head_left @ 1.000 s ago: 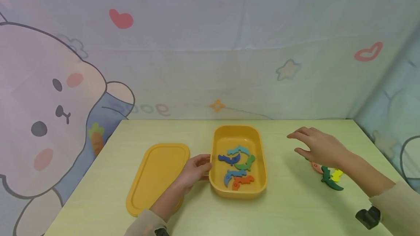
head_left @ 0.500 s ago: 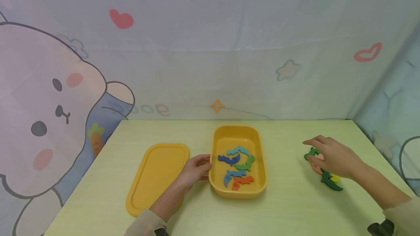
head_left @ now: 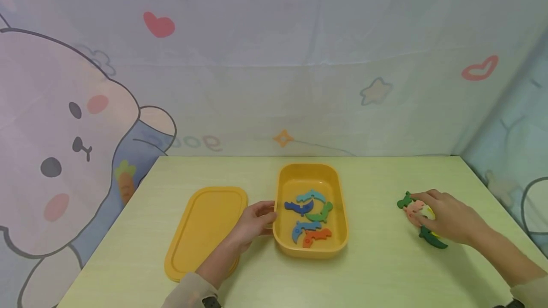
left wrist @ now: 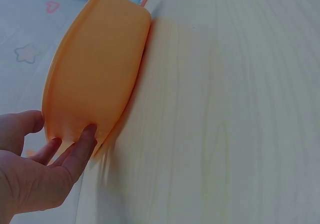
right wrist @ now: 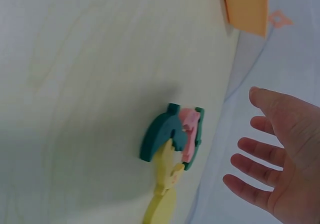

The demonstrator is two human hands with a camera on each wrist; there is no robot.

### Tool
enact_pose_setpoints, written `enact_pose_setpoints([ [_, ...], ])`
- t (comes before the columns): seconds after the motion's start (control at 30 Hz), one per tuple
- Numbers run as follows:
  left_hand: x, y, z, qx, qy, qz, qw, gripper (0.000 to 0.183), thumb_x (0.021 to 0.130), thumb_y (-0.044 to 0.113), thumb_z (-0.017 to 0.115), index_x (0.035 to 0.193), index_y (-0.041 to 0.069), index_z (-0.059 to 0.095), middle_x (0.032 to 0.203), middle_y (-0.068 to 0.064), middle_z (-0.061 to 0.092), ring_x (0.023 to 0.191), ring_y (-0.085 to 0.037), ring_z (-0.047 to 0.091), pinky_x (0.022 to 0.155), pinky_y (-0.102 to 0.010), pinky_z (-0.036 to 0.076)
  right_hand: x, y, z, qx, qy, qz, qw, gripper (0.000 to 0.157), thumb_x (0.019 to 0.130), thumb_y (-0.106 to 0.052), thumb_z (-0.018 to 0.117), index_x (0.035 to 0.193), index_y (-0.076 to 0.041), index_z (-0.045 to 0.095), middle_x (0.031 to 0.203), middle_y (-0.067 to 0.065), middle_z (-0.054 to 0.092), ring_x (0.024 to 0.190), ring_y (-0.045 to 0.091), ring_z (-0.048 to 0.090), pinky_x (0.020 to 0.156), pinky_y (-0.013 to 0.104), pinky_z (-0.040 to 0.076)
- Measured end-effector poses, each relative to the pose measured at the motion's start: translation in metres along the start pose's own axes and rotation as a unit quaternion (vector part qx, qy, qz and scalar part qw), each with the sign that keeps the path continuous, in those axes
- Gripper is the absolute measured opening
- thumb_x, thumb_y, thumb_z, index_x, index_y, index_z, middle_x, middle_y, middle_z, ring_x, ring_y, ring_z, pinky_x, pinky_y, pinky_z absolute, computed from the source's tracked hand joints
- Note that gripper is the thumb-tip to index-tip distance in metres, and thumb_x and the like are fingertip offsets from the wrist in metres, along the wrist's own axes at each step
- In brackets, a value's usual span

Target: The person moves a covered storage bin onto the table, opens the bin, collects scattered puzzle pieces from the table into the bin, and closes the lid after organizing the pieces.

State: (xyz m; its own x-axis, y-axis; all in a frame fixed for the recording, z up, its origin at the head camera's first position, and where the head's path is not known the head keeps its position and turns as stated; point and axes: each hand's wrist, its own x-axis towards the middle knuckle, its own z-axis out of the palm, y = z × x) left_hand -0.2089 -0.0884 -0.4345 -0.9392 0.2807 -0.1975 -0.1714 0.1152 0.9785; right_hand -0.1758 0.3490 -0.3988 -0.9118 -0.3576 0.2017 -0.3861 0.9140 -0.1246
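My left hand touches the outer left wall of a yellow plastic box, its fingertips against the side and its thumb at the rim. Inside lie several flat animal-shaped toy pieces, among them a light blue one, a dark blue one, a green one and an orange one. At the right, my right hand hovers with spread fingers over a small cluster: a pink piece, a dark green piece, a green piece and yellow pieces, partly hidden in the head view.
A yellow lid lies flat on the pale wooden table, left of the box and partly under my left forearm. A printed cloth hangs behind the table's far edge.
My right hand has moved right and lowered toward the cluster of animal pieces, covering part of it. The left hand and the box have stayed in place.
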Motion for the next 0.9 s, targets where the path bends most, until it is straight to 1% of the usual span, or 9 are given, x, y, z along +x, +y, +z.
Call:
enact_pose_setpoints([
  [0.07, 0.000, 0.000, 0.000, -0.001, 0.001, -0.002, 1.0000, 0.045, 0.093, 0.014, 0.053, 0.134, -0.001, 0.042, 0.127, -0.022, 0.050, 0.102, -0.029, 0.060, 0.078, -0.037, 0.055, -0.004, 0.002, 0.005, 0.002, 0.000, 0.002, 1.000, 0.045, 0.079, -0.029, 0.070, 0.116, -0.005, 0.059, 0.105, 0.017, 0.060, 0.087, 0.036, 0.059, 0.055, 0.043, 0.051],
  [0.17, 0.000, 0.000, 0.000, -0.002, 0.001, -0.002, 1.0000, 0.045, 0.093, 0.014, 0.053, 0.134, -0.002, 0.042, 0.128, -0.023, 0.050, 0.103, -0.030, 0.060, 0.078, -0.037, 0.055, -0.009, 0.006, 0.013, -0.003, 0.006, -0.010, 1.000, 0.042, 0.077, -0.027, 0.072, 0.113, -0.007, 0.060, 0.099, 0.016, 0.060, 0.080, 0.032, 0.059, 0.055, 0.041, 0.050],
  [0.3, -0.001, 0.000, 0.000, -0.007, -0.005, 0.005, 1.0000, 0.046, 0.093, 0.014, 0.052, 0.135, -0.003, 0.041, 0.128, -0.024, 0.049, 0.104, -0.032, 0.059, 0.078, -0.038, 0.055, -0.013, 0.009, 0.021, -0.014, 0.011, -0.022, 1.000, 0.041, 0.074, -0.025, 0.075, 0.110, -0.011, 0.058, 0.088, 0.011, 0.060, 0.069, 0.021, 0.056, 0.055, 0.036, 0.048],
  [0.43, -0.001, 0.000, 0.000, -0.010, -0.006, 0.008, 0.9999, 0.046, 0.093, 0.014, 0.051, 0.135, -0.003, 0.040, 0.128, -0.024, 0.049, 0.103, -0.032, 0.059, 0.078, -0.039, 0.055, -0.017, 0.012, 0.026, -0.012, -0.004, -0.012, 1.000, 0.046, 0.072, -0.029, 0.076, 0.110, -0.008, 0.059, 0.086, 0.010, 0.060, 0.065, 0.015, 0.054, 0.056, 0.032, 0.047],
  [0.53, -0.001, -0.001, 0.000, -0.007, -0.004, 0.008, 0.9999, 0.047, 0.093, 0.014, 0.051, 0.135, -0.003, 0.040, 0.129, -0.024, 0.049, 0.103, -0.032, 0.059, 0.078, -0.039, 0.055, -0.021, 0.014, 0.029, -0.012, -0.020, 0.001, 1.000, 0.052, 0.071, -0.032, 0.076, 0.111, -0.003, 0.060, 0.089, 0.011, 0.060, 0.067, 0.017, 0.056, 0.058, 0.034, 0.050],
  [0.77, 0.001, -0.002, 0.000, -0.005, 0.000, 0.003, 1.0000, 0.046, 0.093, 0.014, 0.052, 0.134, -0.002, 0.041, 0.129, -0.023, 0.049, 0.103, -0.031, 0.060, 0.079, -0.037, 0.055, -0.025, 0.016, 0.035, -0.019, -0.045, 0.021, 0.999, 0.050, 0.071, -0.036, 0.076, 0.108, -0.005, 0.061, 0.087, 0.009, 0.058, 0.070, 0.023, 0.057, 0.060, 0.042, 0.051],
  [0.9, 0.001, -0.002, 0.000, -0.004, 0.001, 0.003, 1.0000, 0.045, 0.093, 0.014, 0.052, 0.134, -0.001, 0.042, 0.129, -0.023, 0.049, 0.102, -0.031, 0.060, 0.079, -0.038, 0.055, -0.027, 0.015, 0.038, -0.022, -0.045, 0.025, 0.998, 0.050, 0.069, -0.036, 0.076, 0.107, -0.007, 0.062, 0.090, 0.011, 0.058, 0.074, 0.027, 0.057, 0.061, 0.045, 0.052],
])
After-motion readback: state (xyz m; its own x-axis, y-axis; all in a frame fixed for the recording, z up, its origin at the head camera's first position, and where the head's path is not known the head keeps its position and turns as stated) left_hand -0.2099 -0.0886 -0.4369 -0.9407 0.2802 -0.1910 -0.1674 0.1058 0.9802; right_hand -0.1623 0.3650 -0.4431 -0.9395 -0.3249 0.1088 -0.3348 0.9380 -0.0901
